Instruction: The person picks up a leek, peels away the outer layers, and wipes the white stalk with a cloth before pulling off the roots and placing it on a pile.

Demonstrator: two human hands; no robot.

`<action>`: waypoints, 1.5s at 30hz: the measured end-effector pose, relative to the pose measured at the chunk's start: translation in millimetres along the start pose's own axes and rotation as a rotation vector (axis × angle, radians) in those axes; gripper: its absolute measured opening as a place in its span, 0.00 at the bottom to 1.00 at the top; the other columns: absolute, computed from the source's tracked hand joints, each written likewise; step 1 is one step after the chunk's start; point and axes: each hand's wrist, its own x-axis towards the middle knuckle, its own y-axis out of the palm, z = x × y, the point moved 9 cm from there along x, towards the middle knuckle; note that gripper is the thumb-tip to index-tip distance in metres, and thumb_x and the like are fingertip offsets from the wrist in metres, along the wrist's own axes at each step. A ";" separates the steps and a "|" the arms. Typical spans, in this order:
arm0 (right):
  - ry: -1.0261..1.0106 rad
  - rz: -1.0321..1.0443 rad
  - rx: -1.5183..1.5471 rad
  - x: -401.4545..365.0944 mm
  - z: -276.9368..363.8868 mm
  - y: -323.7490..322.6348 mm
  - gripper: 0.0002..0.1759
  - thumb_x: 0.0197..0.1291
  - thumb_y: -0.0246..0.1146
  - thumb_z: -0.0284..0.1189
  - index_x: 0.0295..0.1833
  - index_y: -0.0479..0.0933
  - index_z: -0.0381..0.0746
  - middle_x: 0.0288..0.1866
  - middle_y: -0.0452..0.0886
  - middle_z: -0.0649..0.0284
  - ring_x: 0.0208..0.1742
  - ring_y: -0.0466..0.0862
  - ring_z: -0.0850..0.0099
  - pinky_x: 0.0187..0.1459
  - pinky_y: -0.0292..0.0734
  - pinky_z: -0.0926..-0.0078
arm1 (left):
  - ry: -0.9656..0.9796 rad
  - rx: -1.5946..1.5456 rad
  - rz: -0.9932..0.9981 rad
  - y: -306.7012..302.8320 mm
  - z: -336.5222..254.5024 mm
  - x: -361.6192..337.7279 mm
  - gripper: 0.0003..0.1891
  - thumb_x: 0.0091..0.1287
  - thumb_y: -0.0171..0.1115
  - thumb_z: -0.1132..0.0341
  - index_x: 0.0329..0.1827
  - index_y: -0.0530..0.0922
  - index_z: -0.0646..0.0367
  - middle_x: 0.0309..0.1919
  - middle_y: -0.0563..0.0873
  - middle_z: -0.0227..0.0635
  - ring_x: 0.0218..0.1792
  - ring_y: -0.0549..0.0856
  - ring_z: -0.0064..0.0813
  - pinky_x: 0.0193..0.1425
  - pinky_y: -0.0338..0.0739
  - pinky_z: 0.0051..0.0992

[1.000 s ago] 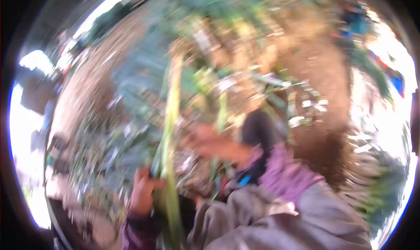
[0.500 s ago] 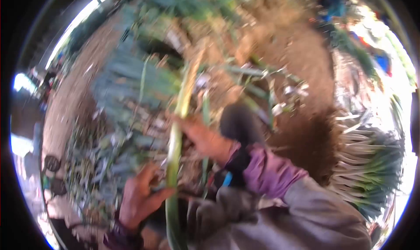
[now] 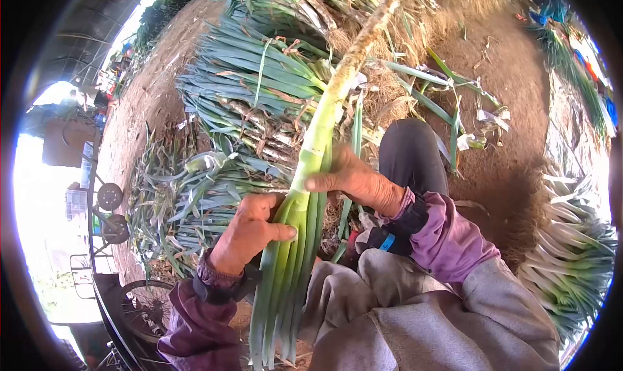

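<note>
A large green onion slants across the middle of the view, its soil-stained stalk pointing up and away and its green leaves hanging towards my lap. My left hand grips it where the leaves fan out, thumb pressed over them. Further up, my right hand is closed around the lower stalk, with the thumb across the front and the other fingers partly hidden behind. Beyond my hands lies a heap of untrimmed green onions with dry roots and brown outer leaves.
Loose stripped leaves cover the ground at the left. Cleaned green onions with white stalks lie in a row at the right. My knee rises beside my right hand. A wheeled metal cart stands at the lower left.
My left hand has closed on the leaf base, where its fingers were more spread. The green onion now tilts further right at its top, and my right hand sits lower along it. The camera view has shifted.
</note>
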 end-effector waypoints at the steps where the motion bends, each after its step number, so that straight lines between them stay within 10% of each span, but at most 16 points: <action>1: 0.029 0.009 -0.018 -1.3 -1.9 0.2 0.20 0.54 0.71 0.41 0.39 0.80 0.34 0.28 0.80 0.65 0.23 0.78 0.80 0.20 0.70 0.85 | 0.005 -0.015 0.008 -1.0 0.7 2.1 0.11 0.54 0.65 0.78 0.41 0.79 0.70 0.32 0.82 0.28 0.33 0.78 0.17 0.39 0.74 0.22; 6: -0.176 -0.013 -0.203 4.0 4.9 9.1 0.16 0.58 0.68 0.39 0.35 0.82 0.34 0.24 0.79 0.70 0.24 0.74 0.84 0.27 0.69 0.82 | 0.041 0.001 -0.010 -1.1 5.7 11.4 0.11 0.53 0.66 0.77 0.39 0.79 0.69 0.30 0.83 0.29 0.32 0.78 0.16 0.37 0.73 0.21; 17: 0.312 -0.139 0.259 -16.4 -43.4 -11.3 0.11 0.61 0.63 0.33 0.42 0.79 0.35 0.27 0.77 0.69 0.27 0.77 0.77 0.31 0.73 0.79 | 0.253 0.460 -0.496 -40.7 14.6 11.4 0.11 0.47 0.68 0.76 0.34 0.79 0.66 0.22 0.82 0.44 0.25 0.82 0.33 0.31 0.74 0.30; 20: -0.081 -0.178 -0.208 -43.7 34.1 -46.5 0.13 0.69 0.51 0.34 0.38 0.75 0.38 0.31 0.76 0.64 0.30 0.78 0.75 0.32 0.75 0.79 | 0.253 0.452 -0.506 -77.9 44.8 4.5 0.11 0.46 0.70 0.75 0.33 0.80 0.66 0.23 0.83 0.43 0.26 0.82 0.26 0.32 0.74 0.28; 23: -0.215 -0.555 -0.089 -68.7 66.8 -159.1 0.22 0.71 0.51 0.47 0.49 0.74 0.38 0.32 0.75 0.68 0.28 0.75 0.78 0.30 0.73 0.81 | 0.160 0.356 -0.485 -115.9 90.3 -26.5 0.13 0.45 0.70 0.75 0.36 0.82 0.67 0.23 0.83 0.37 0.28 0.80 0.22 0.33 0.73 0.25; 27: -0.434 -0.672 -0.545 -111.9 126.7 -382.9 0.16 0.68 0.55 0.38 0.53 0.73 0.37 0.36 0.77 0.67 0.33 0.76 0.81 0.34 0.74 0.82 | -0.010 0.138 -0.454 -130.5 135.3 -72.4 0.15 0.46 0.68 0.76 0.38 0.82 0.69 0.27 0.83 0.33 0.31 0.80 0.20 0.36 0.74 0.22; 32: -0.250 -1.078 -1.145 -160.6 159.6 -647.6 0.14 0.63 0.59 0.31 0.51 0.75 0.35 0.36 0.79 0.65 0.34 0.78 0.79 0.34 0.74 0.83 | -0.096 0.015 -0.448 -136.5 149.7 -118.5 0.14 0.44 0.68 0.76 0.36 0.82 0.68 0.28 0.83 0.32 0.31 0.81 0.22 0.37 0.75 0.23; 35: -0.202 -0.851 -0.548 -168.3 134.2 -639.2 0.17 0.64 0.58 0.27 0.57 0.71 0.32 0.41 0.81 0.61 0.36 0.80 0.76 0.35 0.77 0.79 | -0.103 0.110 -0.403 -131.2 143.3 -117.0 0.13 0.44 0.67 0.74 0.35 0.82 0.68 0.27 0.83 0.32 0.30 0.81 0.23 0.37 0.74 0.24; 36: -0.171 -0.877 -0.785 -151.3 134.3 -603.9 0.17 0.64 0.58 0.28 0.57 0.71 0.33 0.42 0.81 0.60 0.37 0.80 0.75 0.36 0.77 0.77 | -0.112 0.095 -0.412 -125.6 131.6 -111.3 0.13 0.45 0.66 0.74 0.35 0.82 0.69 0.26 0.83 0.32 0.30 0.80 0.23 0.37 0.74 0.24; 41: -0.194 -0.479 -1.823 -13.3 46.6 -199.9 0.20 0.61 0.60 0.32 0.56 0.72 0.33 0.49 0.78 0.55 0.39 0.81 0.67 0.38 0.78 0.71 | -0.016 0.045 -0.479 -111.9 137.3 -66.0 0.09 0.47 0.63 0.73 0.31 0.81 0.68 0.24 0.81 0.32 0.27 0.79 0.22 0.32 0.70 0.22; 43: -0.325 -0.190 -1.913 0.2 4.9 -84.7 0.21 0.60 0.61 0.33 0.56 0.73 0.33 0.52 0.77 0.53 0.40 0.82 0.64 0.39 0.78 0.68 | 0.583 0.913 -0.411 -75.5 75.2 -69.3 0.05 0.49 0.66 0.70 0.28 0.85 0.58 0.36 0.82 0.44 0.39 0.83 0.41 0.44 0.75 0.30; 45: -0.456 0.005 -1.537 -1.7 8.6 10.7 0.27 0.57 0.64 0.37 0.58 0.72 0.33 0.56 0.76 0.51 0.44 0.82 0.57 0.43 0.79 0.63 | 0.592 0.856 -0.304 -61.0 56.1 -58.8 0.07 0.49 0.65 0.68 0.31 0.86 0.58 0.36 0.82 0.46 0.40 0.83 0.42 0.45 0.76 0.32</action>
